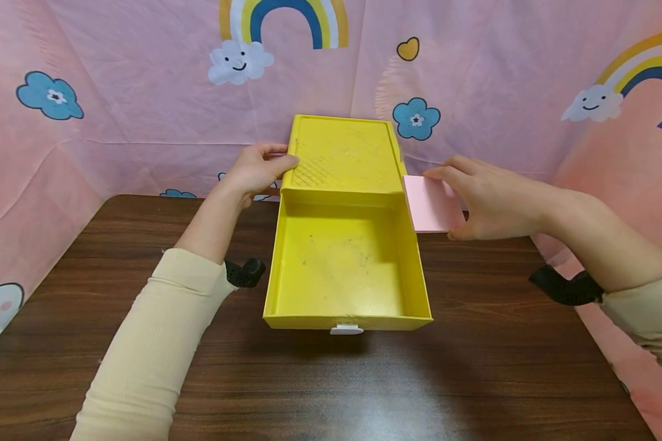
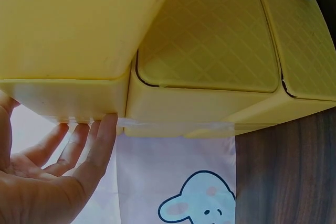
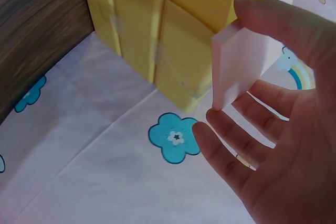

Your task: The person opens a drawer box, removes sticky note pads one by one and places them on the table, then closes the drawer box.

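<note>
A yellow drawer box (image 1: 344,153) stands at the back of the table, with its open-topped drawer (image 1: 336,263) pulled out toward me. A white handle (image 1: 346,329) sits on the drawer's front, and no items show inside it. My left hand (image 1: 256,168) rests against the box's left side, thumb at the top edge; in the left wrist view its fingertips (image 2: 109,120) touch the side wall. My right hand (image 1: 488,193) pinches a square pad of pink sticky notes (image 1: 431,204) between thumb and fingers, just right of the drawer's rear right corner. The right wrist view shows the pad's thick edge (image 3: 216,74).
The dark wooden table (image 1: 226,380) extends around and in front of the drawer. A pink cloth (image 1: 160,104) with rainbows, clouds and flowers hangs behind and at both sides. Clear tape (image 2: 178,124) runs along the box's side.
</note>
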A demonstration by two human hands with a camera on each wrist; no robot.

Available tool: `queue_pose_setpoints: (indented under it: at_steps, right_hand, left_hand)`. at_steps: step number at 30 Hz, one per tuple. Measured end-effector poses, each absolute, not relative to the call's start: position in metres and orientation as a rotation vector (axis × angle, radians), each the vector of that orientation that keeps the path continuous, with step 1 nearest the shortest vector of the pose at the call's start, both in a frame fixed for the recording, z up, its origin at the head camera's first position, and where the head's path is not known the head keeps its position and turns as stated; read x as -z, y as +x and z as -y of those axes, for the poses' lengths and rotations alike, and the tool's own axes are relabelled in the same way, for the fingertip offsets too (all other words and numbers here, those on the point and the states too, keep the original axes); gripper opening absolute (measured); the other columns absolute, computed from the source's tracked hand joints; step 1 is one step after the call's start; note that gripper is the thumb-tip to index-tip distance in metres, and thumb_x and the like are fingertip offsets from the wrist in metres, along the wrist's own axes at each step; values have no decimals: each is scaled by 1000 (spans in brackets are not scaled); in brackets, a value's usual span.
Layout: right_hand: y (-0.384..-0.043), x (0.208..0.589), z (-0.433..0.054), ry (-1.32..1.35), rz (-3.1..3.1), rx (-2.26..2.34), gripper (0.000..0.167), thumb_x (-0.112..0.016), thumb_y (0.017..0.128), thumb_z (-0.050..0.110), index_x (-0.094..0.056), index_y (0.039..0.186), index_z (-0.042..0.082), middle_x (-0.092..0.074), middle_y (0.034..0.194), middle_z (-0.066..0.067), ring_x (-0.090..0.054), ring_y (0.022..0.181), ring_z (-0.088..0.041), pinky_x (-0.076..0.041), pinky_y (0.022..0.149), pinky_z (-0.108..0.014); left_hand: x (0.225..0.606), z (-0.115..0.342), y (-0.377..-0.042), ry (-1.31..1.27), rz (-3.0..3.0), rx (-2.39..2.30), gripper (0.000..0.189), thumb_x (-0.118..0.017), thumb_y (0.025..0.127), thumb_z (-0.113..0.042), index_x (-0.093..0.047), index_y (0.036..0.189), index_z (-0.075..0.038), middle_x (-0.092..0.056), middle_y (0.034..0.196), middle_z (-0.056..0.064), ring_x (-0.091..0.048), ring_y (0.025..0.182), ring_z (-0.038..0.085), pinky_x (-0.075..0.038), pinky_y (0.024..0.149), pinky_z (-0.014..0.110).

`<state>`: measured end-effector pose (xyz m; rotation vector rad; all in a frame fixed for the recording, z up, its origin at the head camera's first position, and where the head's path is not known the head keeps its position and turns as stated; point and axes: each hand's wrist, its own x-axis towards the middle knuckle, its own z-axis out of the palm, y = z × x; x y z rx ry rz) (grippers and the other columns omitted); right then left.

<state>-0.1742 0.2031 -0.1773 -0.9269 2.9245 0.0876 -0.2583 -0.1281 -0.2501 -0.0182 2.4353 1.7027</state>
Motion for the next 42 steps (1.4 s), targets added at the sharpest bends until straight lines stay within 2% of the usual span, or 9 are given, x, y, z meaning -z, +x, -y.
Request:
queue_pose_setpoints:
  at_steps: [17, 30, 42]
  right_hand:
    - [-186, 194, -221, -955, -2945, -17, 78, -74, 70, 20, -37, 138, 8, -46, 116, -6, -45, 93, -21, -42, 77, -36]
    - [-195, 209, -230, -988, -2944, 55, 78, -76, 69, 18, -39, 136, 4, -43, 128, -12, -42, 109, -27, -38, 94, -46]
    - [-202, 224, -234, -1036, -2952, 73, 79, -80, 66, 22, -42, 133, 1, -46, 124, -12, -45, 104, -25, -39, 89, -42]
  left_hand:
    - [247, 127, -257, -23, -2434, -1695, 61, -56, 90, -34, -34, 143, -15, -46, 133, 7, -52, 111, 22, -50, 85, 39]
    - [249, 128, -258, -24, -2429, -1700, 61, -56, 90, -35, -33, 144, -15, -45, 133, 7, -52, 111, 22, -51, 84, 38]
    - [250, 128, -259, -20, -2431, -1707, 62, -56, 90, -35, -33, 144, -15, -45, 133, 8, -53, 110, 22, -51, 83, 38]
